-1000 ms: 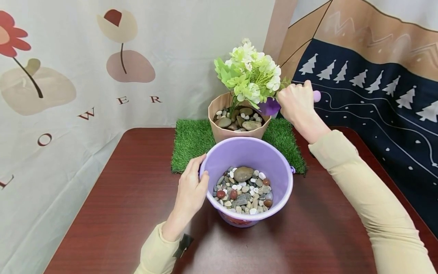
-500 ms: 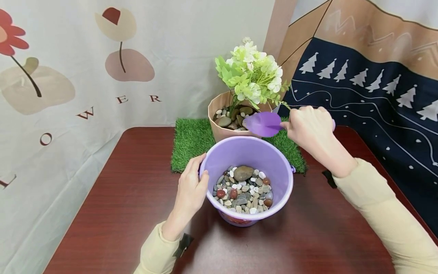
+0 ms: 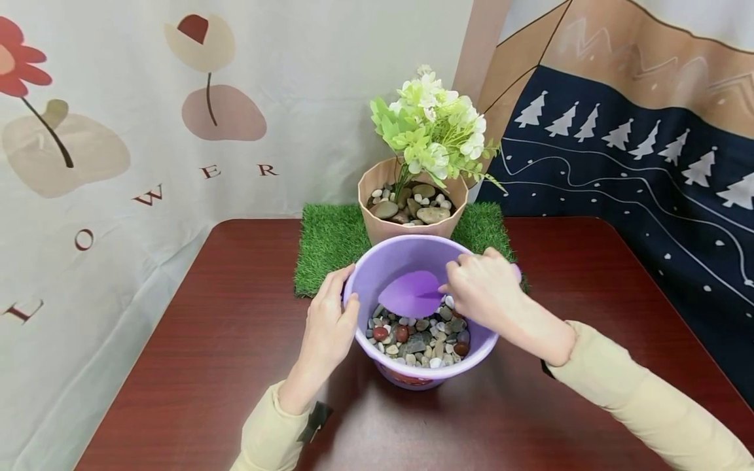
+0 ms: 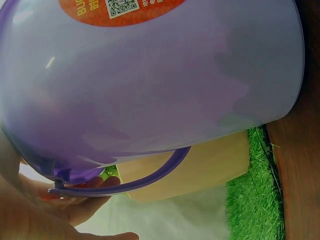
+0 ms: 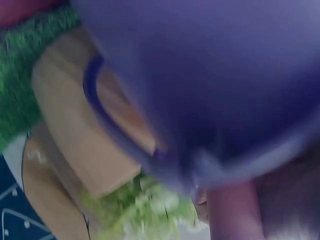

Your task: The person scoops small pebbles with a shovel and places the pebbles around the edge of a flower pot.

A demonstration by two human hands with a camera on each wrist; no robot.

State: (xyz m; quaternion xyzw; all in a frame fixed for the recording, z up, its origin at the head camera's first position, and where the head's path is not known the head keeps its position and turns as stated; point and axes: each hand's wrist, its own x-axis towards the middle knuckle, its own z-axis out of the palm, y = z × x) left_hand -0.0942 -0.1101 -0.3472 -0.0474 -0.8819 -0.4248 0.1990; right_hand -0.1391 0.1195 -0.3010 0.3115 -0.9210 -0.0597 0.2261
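Note:
A lilac bucket (image 3: 491, 327) stands on the table, with small mixed pebbles (image 3: 421, 343) in its bottom. My left hand (image 3: 326, 320) grips its left rim; the left wrist view shows fingers beside the bucket's handle (image 4: 150, 180). My right hand (image 3: 485, 284) grips a purple toy shovel (image 3: 412, 294) by its handle, over the bucket's right rim. The shovel's blade is inside the bucket, covering the big stone and pebbles at the back. Motion blurs the right wrist view, where the bucket's side (image 5: 225, 65) fills much of the picture.
Right behind the bucket, a peach flowerpot (image 3: 406, 231) holds white-green flowers (image 3: 432, 124) and larger stones (image 3: 432, 214). It stands on an artificial grass mat (image 3: 330, 242) on the brown table (image 3: 235, 314). Printed curtains (image 3: 294, 98) hang behind.
My right hand has brought the shovel from beside the flowerpot, first rightward and down, then left into the bucket. My left hand and the bucket have stayed in place.

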